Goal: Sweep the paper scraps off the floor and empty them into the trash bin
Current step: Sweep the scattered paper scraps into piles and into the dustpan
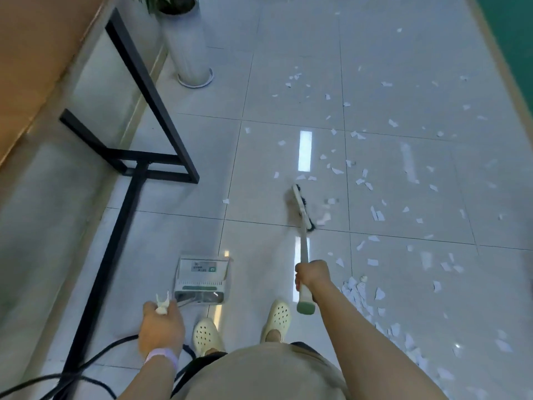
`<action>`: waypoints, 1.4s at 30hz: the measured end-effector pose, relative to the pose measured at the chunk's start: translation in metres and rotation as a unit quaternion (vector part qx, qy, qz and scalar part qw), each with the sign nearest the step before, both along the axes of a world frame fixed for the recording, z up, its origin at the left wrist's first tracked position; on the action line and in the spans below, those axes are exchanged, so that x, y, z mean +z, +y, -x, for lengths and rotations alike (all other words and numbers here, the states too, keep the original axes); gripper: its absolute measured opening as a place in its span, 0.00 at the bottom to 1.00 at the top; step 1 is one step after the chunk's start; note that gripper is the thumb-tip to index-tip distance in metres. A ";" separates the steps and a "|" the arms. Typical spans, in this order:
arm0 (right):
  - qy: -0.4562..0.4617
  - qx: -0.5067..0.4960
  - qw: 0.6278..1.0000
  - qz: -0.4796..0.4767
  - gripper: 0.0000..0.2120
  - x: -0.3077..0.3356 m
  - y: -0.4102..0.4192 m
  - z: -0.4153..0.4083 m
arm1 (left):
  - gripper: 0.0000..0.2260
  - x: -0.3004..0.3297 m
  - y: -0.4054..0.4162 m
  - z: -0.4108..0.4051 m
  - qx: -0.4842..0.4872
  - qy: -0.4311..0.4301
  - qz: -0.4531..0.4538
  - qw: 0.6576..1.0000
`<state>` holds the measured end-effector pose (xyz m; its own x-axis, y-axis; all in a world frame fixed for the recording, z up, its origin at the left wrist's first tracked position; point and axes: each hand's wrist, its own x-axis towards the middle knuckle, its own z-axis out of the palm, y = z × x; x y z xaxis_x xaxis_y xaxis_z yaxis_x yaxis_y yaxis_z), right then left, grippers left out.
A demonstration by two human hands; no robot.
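Note:
White paper scraps (375,215) lie scattered over the glossy tiled floor, mostly to the right, with a denser heap (357,293) near my right foot. My right hand (313,274) grips the white handle of a broom (302,207), whose dark bristles touch the floor ahead among scraps. My left hand (161,324) grips the top of the handle of a grey-white dustpan (202,280), which stands on the floor just ahead of my left foot. No trash bin is in view.
A wooden table with a black metal frame (150,90) stands at the left. A white cylindrical planter (190,47) is at the top. Black cables (86,368) trail on the floor at the lower left. A green wall edges the top right.

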<state>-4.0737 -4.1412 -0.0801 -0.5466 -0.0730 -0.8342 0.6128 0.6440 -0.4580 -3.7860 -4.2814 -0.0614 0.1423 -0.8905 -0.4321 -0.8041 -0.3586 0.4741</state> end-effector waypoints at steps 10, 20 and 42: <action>-0.115 -0.015 0.985 0.130 0.03 0.034 -0.054 0.028 | 0.14 0.012 -0.003 0.059 0.024 0.052 0.038 0.998; -0.368 -0.053 0.902 0.221 0.03 0.001 -0.193 -0.009 | 0.12 0.017 -0.090 0.064 0.058 0.067 0.020 0.996; 0.051 -0.323 0.943 0.057 0.05 0.041 -0.104 0.184 | 0.12 0.018 -0.234 0.222 -0.286 0.033 -0.064 0.956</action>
<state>-4.2581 -4.2455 -0.0390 -0.5854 0.2171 -0.7811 0.8091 0.0951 -0.5800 -4.0082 -4.5149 -0.0430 -0.3828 -0.7543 -0.5334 -0.8562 0.0727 0.5116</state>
